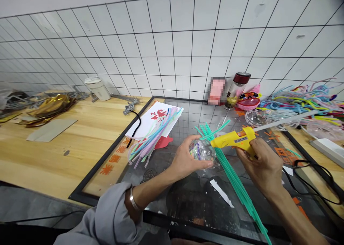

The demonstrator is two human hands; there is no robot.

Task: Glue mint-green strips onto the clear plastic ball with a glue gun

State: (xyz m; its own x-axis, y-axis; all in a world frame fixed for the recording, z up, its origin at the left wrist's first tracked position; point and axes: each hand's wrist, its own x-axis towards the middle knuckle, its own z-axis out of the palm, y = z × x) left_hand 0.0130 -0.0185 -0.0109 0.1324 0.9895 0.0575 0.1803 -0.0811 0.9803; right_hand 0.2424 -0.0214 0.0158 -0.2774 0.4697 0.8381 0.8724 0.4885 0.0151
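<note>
My left hand [185, 157] is wrapped round a clear plastic ball [205, 152] with purple, green and white bits showing in or behind it. In my right hand [262, 162] is a yellow hot glue gun [233, 139], held by its handle, with a long white glue stick [287, 121] out of its back end. The gun's nozzle points left at the ball's upper side; whether it touches, I cannot tell. Below both hands lies a bundle of green pipe cleaners [233, 180], and one bent green length [220, 129] reaches towards the ball.
Pastel pipe cleaners [158, 134] lie on white paper [142, 125] to the left. At the back right stand a glass bottle [235, 91], clear plastic balls [258, 119] and a heap of coloured pipe cleaners [303, 98]. A black cable [317, 191] curls beside my right wrist.
</note>
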